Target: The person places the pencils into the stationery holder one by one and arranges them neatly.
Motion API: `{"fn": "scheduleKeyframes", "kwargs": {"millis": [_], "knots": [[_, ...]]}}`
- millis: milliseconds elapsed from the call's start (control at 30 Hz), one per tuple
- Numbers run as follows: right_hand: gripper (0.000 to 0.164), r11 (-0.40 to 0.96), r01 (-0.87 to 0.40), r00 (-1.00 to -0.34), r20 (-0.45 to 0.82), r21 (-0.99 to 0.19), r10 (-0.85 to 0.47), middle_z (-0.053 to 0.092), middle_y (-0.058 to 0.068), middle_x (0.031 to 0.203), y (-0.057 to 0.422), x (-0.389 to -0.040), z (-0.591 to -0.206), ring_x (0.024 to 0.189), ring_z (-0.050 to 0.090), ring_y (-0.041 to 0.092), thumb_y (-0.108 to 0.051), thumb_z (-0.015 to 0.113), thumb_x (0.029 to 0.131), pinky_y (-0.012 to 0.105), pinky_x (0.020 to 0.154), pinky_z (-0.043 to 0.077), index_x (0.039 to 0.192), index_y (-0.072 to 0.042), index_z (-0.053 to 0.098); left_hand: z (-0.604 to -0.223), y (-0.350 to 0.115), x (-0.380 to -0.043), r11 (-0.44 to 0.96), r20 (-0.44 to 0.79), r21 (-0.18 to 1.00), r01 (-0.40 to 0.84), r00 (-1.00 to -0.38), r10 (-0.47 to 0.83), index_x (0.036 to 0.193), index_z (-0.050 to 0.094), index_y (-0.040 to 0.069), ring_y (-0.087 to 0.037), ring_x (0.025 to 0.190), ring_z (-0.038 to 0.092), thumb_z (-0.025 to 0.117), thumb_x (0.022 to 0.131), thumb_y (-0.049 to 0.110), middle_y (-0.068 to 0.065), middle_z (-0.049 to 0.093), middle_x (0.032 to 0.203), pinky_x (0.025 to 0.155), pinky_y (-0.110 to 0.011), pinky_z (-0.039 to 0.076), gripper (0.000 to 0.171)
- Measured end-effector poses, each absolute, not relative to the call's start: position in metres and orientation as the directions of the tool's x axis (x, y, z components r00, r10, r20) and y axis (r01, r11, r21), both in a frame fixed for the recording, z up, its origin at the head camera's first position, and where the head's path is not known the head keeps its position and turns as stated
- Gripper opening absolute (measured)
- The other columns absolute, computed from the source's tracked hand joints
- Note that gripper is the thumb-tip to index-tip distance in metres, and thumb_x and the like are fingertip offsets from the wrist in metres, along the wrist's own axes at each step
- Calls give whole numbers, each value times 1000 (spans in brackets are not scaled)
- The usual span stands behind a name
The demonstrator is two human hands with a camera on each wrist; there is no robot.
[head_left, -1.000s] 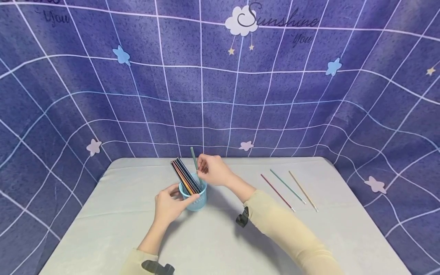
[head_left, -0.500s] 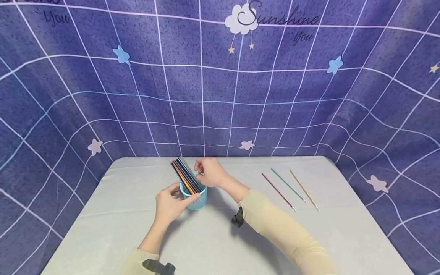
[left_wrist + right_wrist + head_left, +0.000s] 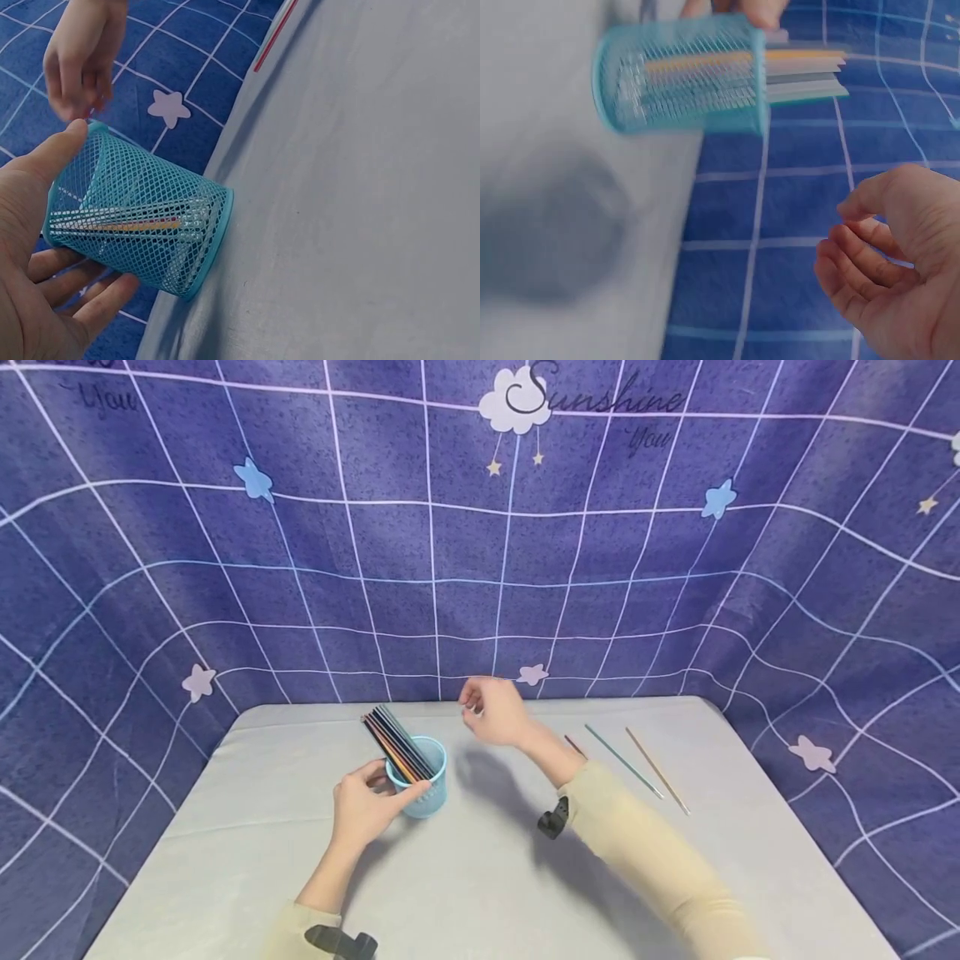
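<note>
A light-blue mesh pencil cup [image 3: 429, 800] stands upright on the table, left of the middle. Several colored pencils [image 3: 393, 742] lean leftward inside it, their upper ends above the rim. My left hand [image 3: 365, 806] holds the cup from its near left side; the left wrist view has the thumb at the rim and the fingers around the mesh [image 3: 142, 187]. To the right of the cup and above the table, my right hand [image 3: 497, 710] hangs in the air. In the right wrist view its loosely curled fingers [image 3: 855, 262] hold nothing.
On the right of the pale tablecloth [image 3: 480, 877] lie a teal pencil [image 3: 624, 761], a yellow-tan pencil [image 3: 657, 771] and a red pencil [image 3: 573, 744], partly hidden by my right forearm. A purple-blue grid curtain [image 3: 465, 552] hangs behind the table.
The green pencil that my right hand held upright over the cup now leans among the others. My right hand has let go and moved right, away from the cup. My left hand stays put.
</note>
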State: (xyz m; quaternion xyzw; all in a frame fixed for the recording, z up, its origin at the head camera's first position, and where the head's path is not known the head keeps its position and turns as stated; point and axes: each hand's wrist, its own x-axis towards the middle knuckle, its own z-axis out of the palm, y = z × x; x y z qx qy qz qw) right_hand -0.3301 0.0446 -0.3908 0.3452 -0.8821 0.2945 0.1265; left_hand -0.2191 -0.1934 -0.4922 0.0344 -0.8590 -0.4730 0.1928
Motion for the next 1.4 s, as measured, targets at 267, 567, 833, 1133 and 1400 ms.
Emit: {"fn": "scheduleKeyframes", "kwargs": {"millis": [267, 567, 833, 1133, 1400], "knots": [[12, 705, -591, -792, 449, -391, -415, 79, 11, 88, 113, -336, -380, 77, 74, 24, -4, 69, 87, 43, 81, 64, 96, -3, 75, -491, -194, -219, 552, 289, 826, 115, -927, -240, 114, 80, 9, -32, 98, 81, 100, 71, 42, -12, 83, 107, 87, -46, 69, 58], [12, 778, -512, -844, 381, -364, -377, 80, 11, 84, 172, -334, -403, 71, 74, 25, -4, 67, 86, 45, 73, 64, 92, -2, 77, -493, -195, -218, 552, 301, 825, 120, -920, -251, 112, 80, 9, -31, 96, 81, 101, 69, 40, -10, 83, 105, 87, -46, 69, 57], [9, 828, -460, -878, 303, -322, -370, 79, 13, 81, 207, -333, -445, 76, 75, 29, -3, 70, 85, 48, 79, 65, 89, 2, 77, -493, -194, -217, 540, 293, 833, 120, -924, -246, 113, 80, 10, -31, 97, 81, 101, 69, 42, -10, 83, 106, 86, -46, 69, 58], [7, 888, -395, -912, 218, -235, -348, 80, 9, 83, 220, -325, -472, 81, 77, 31, -9, 77, 87, 47, 81, 66, 87, -2, 78, -492, -193, -218, 543, 300, 830, 128, -923, -241, 112, 80, 10, -31, 97, 81, 101, 70, 41, -9, 83, 105, 84, -44, 69, 57], [4, 899, -370, -926, 167, -234, -338, 77, 7, 77, 218, -324, -487, 73, 73, 27, -3, 76, 87, 43, 71, 66, 82, -3, 76, -492, -193, -217, 540, 299, 832, 127, -922, -245, 113, 80, 10, -32, 97, 81, 101, 70, 40, -10, 83, 106, 84, -41, 70, 57]]}}
